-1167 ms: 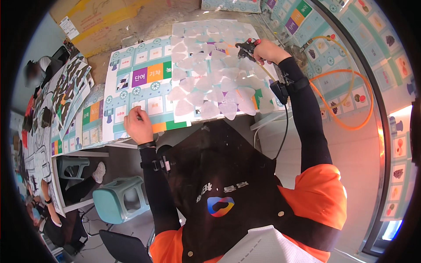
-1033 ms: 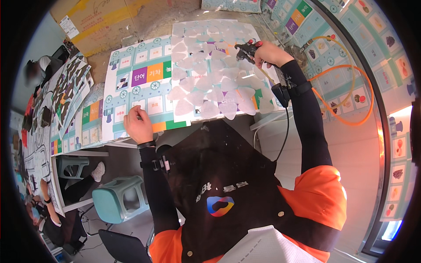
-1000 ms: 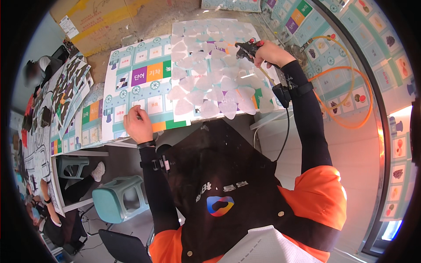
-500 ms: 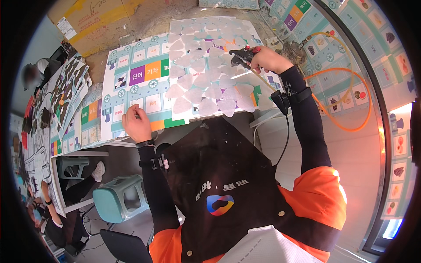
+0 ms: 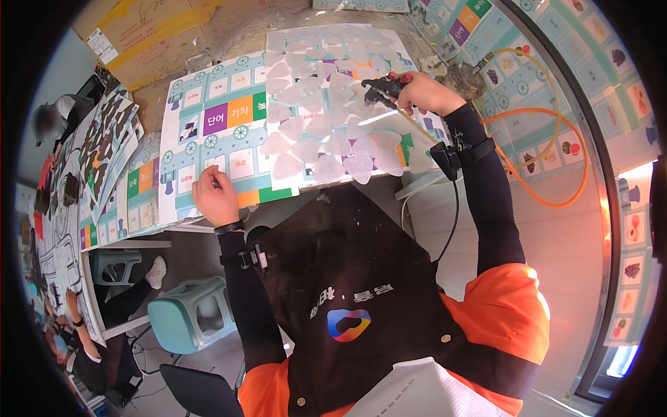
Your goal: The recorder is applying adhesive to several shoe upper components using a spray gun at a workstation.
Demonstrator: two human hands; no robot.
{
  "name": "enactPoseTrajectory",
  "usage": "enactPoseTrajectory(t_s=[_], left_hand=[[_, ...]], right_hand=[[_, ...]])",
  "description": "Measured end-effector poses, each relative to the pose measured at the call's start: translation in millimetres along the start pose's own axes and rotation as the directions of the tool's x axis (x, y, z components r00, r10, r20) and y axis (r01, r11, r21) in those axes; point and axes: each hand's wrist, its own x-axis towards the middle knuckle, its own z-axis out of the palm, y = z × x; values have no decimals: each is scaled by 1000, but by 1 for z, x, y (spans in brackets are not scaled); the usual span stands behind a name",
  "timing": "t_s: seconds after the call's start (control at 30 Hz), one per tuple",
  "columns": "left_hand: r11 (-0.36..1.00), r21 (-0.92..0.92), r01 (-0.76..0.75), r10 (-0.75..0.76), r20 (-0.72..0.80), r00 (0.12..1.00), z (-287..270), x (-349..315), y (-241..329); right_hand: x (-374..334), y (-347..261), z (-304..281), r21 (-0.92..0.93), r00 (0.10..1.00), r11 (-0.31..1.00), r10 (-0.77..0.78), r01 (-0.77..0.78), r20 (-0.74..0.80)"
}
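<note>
My right hand grips a black spray gun with red parts, its nozzle end pointing left over the far right of the worktable. Beneath it lies a board covered with pale, translucent petal-like pieces, which overlap and let coloured print show through. My left hand rests at the near edge of a printed sheet with train pictures and coloured blocks. Its fingers are curled in, so what they hold, if anything, is hidden.
An orange hose loops at the right beside printed sheets on the wall. A cardboard box stands at the back left, near stacked patterned sheets. Lower left are a teal stool, a dark chair and other people.
My left hand and the printed sheets have shifted very slightly to the left. My right hand still grips the spray gun in almost the same spot.
</note>
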Motion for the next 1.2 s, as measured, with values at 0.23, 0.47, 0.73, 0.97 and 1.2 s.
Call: enactPoseTrajectory(t_s=[0.23, 0.47, 0.73, 0.97, 1.2], left_hand=[[1000, 2, -9, 9, -11, 1000, 2, 0, 0], [1000, 9, -5, 5, -3, 1000, 1, 0, 0], [1000, -5, 8, -8, 10, 1000, 1, 1, 1], [1000, -11, 13, -13, -8, 1000, 1, -1, 0], [1000, 10, 1, -1, -9, 1000, 3, 0, 1]], right_hand=[[-9, 5, -6, -140, 997, 988, 60, -67, -50], [-11, -1, 0, -71, 1000, 997, -9, 8, -11], [-26, 0, -8, -123, 999, 991, 49, -50, -12], [-47, 13, -16, -54, 994, 997, 43, -49, -100], [-38, 34, -10, -186, 995, 982, -57, 41, -84]])
